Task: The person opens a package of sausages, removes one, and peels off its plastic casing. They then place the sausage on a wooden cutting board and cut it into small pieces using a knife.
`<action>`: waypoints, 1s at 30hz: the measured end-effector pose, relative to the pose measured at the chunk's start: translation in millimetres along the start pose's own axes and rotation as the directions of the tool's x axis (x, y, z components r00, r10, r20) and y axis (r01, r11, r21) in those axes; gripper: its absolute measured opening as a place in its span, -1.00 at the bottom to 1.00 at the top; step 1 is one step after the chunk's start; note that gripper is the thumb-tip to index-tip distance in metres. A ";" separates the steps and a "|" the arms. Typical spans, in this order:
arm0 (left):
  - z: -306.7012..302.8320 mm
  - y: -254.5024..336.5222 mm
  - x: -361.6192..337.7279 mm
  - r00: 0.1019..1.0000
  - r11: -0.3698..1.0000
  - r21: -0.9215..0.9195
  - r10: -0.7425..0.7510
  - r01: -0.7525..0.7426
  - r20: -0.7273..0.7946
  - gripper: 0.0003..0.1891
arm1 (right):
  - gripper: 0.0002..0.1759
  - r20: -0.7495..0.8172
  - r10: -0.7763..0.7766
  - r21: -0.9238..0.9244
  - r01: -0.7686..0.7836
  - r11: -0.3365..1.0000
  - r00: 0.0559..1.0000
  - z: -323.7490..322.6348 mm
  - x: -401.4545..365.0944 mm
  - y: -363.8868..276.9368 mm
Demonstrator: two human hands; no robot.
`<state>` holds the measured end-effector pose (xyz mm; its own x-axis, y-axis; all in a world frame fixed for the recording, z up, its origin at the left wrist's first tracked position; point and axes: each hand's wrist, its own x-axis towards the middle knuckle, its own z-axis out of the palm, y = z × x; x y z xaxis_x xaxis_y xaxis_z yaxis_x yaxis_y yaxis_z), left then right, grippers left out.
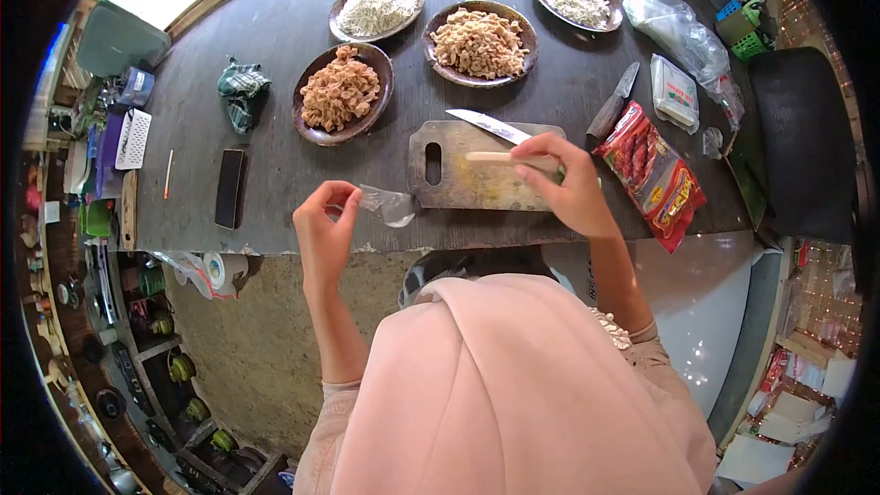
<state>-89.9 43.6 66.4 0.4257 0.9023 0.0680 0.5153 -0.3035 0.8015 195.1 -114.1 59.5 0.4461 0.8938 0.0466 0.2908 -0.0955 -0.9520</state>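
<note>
My right hand [573,185] is above the right part of the wooden cutting board [467,188], its thumb and fingers closed on a slim tan sausage [490,158] that points left. A knife [486,123] lies along the board's far edge, its handle end hidden behind my fingers. Left of the board, my left hand [328,213] pinches a small clear plastic wrapper [392,207], which hangs out toward the board. Close to my right hand lies a red sausage packet [653,179], and a second knife [616,103] rests just beyond it.
Brown plates hold chopped tan pieces [478,44], reddish-brown pieces [337,96] and whitish shreds [378,9]; another shred plate [576,2] stands far right. A phone [230,188] and checked cloth [242,92] lie left. Plastic bags [674,27] and a white packet [675,92] lie right.
</note>
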 end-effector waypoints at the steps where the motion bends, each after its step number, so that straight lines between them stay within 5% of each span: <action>1: 0.0 -1.1 3.1 1.000 0.999 0.033 0.005 -0.005 -0.024 -0.91 | -0.74 0.057 -0.067 -0.056 0.070 0.996 0.996 4.4 1.0 2.2; 3: -1.7 -0.2 7.0 0.999 0.999 0.041 0.016 -0.015 -0.031 -0.92 | -0.72 0.115 -0.126 -0.113 0.139 0.984 0.985 6.5 -0.9 11.6; 5: -2.4 -1.0 8.7 0.999 0.998 0.053 0.022 -0.020 -0.043 -0.92 | -0.60 0.105 -0.259 -0.382 0.279 0.881 0.960 3.8 -5.4 23.3; 9: 6.8 3.8 9.3 0.992 0.992 -0.066 0.111 -0.107 0.053 -0.94 | -0.58 0.005 -0.275 -0.370 0.258 0.893 0.961 0.9 -11.0 21.8; 12: 26.2 28.2 5.1 0.973 0.962 -0.255 0.150 -0.102 0.176 -0.93 | -0.58 -0.008 -0.227 -0.244 0.219 0.945 0.974 18.8 -14.1 -4.3; 14: 39.1 49.9 2.1 0.949 0.926 -0.369 0.182 -0.077 0.257 -0.93 | -0.73 0.309 -0.010 0.143 -0.036 0.989 0.951 32.9 -17.6 -21.4; 17: 55.4 69.9 2.5 0.883 0.881 -0.463 0.289 -0.095 0.369 -0.93 | -0.79 0.290 0.021 0.173 -0.074 0.982 0.957 40.1 -22.6 -6.9; 19: 66.3 70.6 6.7 0.871 0.868 -0.427 0.395 -0.251 0.291 -0.92 | -0.83 0.185 -0.007 0.180 -0.027 0.983 0.983 23.2 -27.8 3.8; 21: 66.4 55.8 10.0 0.854 0.900 -0.367 0.371 -0.234 0.364 -0.80 | -0.89 -0.140 -0.073 0.161 0.095 0.982 0.987 -7.8 -35.7 26.7; 23: 76.4 40.5 9.0 0.778 0.831 0.024 0.509 -0.555 0.369 -0.63 | -0.94 -0.468 -0.090 0.125 0.167 0.978 0.879 -67.0 -48.2 30.5; 24: 79.4 27.8 6.5 0.767 0.844 0.047 0.460 -0.534 0.447 -0.50 | -0.95 -0.550 -0.126 -0.141 0.057 0.988 0.825 -92.5 -57.6 43.9; 26: 85.7 19.5 2.4 0.750 0.827 0.082 0.458 -0.557 0.478 -0.52 | -0.90 -0.699 -0.166 -0.356 -0.138 0.924 0.695 -129.1 -70.6 52.4; 29: 96.3 14.0 2.7 0.748 0.807 0.116 0.469 -0.579 0.469 -0.54 | -0.85 -0.697 -0.154 -0.423 -0.227 0.877 0.700 -160.3 -85.2 69.7; 30: 98.2 15.2 4.0 0.755 0.797 0.147 0.471 -0.586 0.456 -0.56 | -0.75 -0.705 0.046 -0.306 -0.361 0.881 0.708 -165.0 -87.3 73.1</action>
<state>-7.3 12.5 20.5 0.9034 0.3988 0.1576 0.2709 -0.8157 0.5112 317.0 -271.4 35.7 0.9257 0.3196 0.2025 0.3538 -0.5412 -0.7628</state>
